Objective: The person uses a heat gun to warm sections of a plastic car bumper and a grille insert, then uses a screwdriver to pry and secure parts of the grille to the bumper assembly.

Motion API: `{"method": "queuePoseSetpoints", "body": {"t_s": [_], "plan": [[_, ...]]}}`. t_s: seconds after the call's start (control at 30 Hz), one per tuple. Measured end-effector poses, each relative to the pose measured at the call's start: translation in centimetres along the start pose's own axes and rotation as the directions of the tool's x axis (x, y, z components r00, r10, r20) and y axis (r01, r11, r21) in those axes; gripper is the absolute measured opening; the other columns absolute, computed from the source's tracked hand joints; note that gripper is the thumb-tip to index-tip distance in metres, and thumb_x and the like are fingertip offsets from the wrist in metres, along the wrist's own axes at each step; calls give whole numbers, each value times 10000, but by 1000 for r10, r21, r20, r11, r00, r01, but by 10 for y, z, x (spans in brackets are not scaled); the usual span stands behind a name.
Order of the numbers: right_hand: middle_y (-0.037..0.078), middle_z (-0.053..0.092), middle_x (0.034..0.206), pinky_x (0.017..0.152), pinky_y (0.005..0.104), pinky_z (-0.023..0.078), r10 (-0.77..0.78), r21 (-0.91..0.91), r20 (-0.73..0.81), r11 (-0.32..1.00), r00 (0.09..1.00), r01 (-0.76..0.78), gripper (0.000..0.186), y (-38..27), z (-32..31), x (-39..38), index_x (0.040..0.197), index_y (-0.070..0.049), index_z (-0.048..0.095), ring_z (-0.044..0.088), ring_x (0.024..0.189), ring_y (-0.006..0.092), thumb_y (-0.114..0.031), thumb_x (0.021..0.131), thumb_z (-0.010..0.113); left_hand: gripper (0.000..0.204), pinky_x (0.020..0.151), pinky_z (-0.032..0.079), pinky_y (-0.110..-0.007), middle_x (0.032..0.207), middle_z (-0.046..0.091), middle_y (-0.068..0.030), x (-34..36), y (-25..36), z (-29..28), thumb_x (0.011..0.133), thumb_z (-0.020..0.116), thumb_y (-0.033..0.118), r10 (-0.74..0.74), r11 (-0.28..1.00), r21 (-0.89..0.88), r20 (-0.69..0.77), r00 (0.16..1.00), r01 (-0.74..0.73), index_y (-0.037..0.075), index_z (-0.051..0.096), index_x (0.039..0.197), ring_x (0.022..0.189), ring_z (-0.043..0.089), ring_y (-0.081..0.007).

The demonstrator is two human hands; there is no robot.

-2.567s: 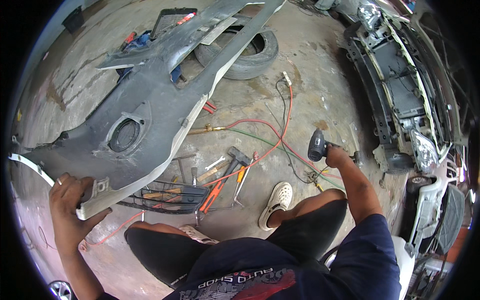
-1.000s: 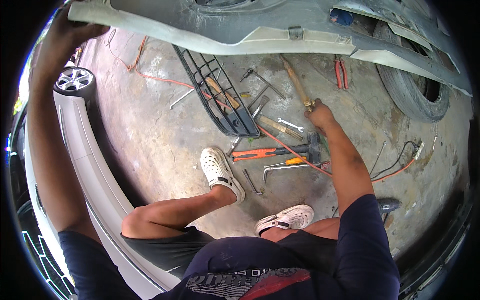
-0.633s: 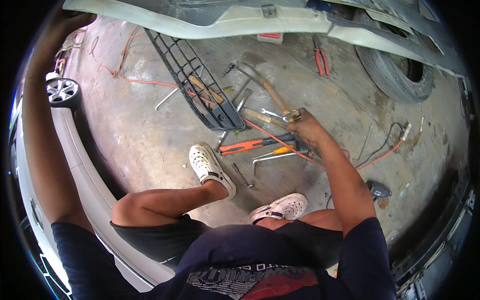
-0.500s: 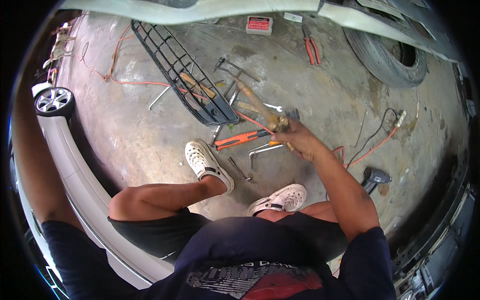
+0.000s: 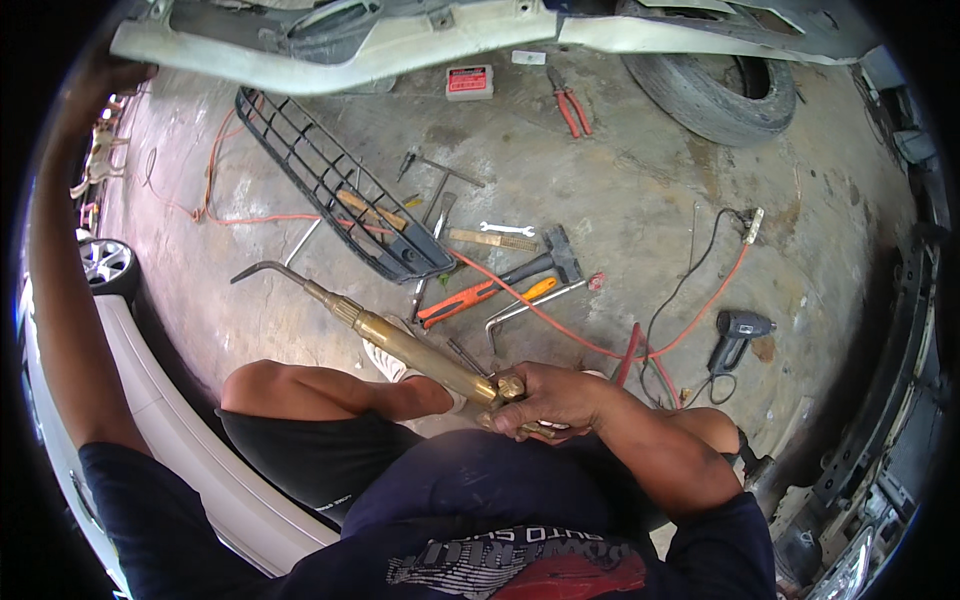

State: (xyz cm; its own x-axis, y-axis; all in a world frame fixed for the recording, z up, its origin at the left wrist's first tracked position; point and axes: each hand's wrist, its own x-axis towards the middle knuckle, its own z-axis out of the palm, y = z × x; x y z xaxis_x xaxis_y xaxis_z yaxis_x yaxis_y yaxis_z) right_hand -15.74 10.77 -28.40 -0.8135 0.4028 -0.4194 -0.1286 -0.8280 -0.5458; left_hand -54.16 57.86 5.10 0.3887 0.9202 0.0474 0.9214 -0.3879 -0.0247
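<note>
In my right hand is a brass gas torch, gripped by its valve end in front of my belly. Its long thin nozzle bends and points left over the floor. My left hand reaches far up and left and grips the left end of a pale car bumper; its fingers are dark and partly hidden. The bumper spans the top of the view. Below it a black plastic grille lies on the concrete floor.
Around my feet lie a hammer with an orange grip, an open-end wrench, a wire brush and a heat gun. Farther off are red-handled pliers, a red-and-white box and a tyre. An orange cord crosses the floor.
My right hand has drawn the torch back toward my body, and its nozzle has swung left. The bumper sits lower in view, and my left hand now shows at its end.
</note>
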Motion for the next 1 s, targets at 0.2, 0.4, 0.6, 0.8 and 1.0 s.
{"method": "queuePoseSetpoints", "body": {"t_s": [0.2,0.4,0.6,0.8,1.0], "plan": [[15,659,833,621,278,535,3,-134,-371,989,929,-57,406,-8,-15,-11,1133,4,704,635,700,114,-303,925,868,664,1087,513,-373,1283,754,-143,-51,8,40,862,896,207,99,993,-51,-60,993,-103,26,621,1439,1222,700,-244],[34,652,797,600,296,539,52,80,-755,997,653,13,393,-7,-43,-19,1057,-12,685,635,661,130,-351,945,852,801,1048,594,-372,1527,611,-144,-118,46,107,891,888,163,59,932,-309,-384,921,-188,108,480,1578,1318,672,-262],[39,617,784,545,327,515,11,142,-844,969,537,203,400,-11,-63,-15,1039,-15,655,605,620,154,-364,961,834,780,978,578,-461,1286,716,-271,-153,23,260,796,934,334,-258,966,16,164,952,259,-12,604,1413,1187,711,-399],[49,615,797,541,319,510,33,205,-824,948,566,243,385,-19,-64,6,1041,-29,650,601,614,157,-358,963,834,669,1270,361,-509,1624,511,-164,-213,156,450,825,783,137,482,810,78,475,736,-581,120,621,1474,1536,446,-331],[41,602,812,551,305,503,77,241,-807,948,586,208,360,-17,-66,11,1050,-32,640,583,612,150,-339,981,815,574,1232,338,-517,1490,618,-94,-226,177,495,843,819,274,326,773,174,716,618,-610,194,692,1397,1446,531,-257]]}}
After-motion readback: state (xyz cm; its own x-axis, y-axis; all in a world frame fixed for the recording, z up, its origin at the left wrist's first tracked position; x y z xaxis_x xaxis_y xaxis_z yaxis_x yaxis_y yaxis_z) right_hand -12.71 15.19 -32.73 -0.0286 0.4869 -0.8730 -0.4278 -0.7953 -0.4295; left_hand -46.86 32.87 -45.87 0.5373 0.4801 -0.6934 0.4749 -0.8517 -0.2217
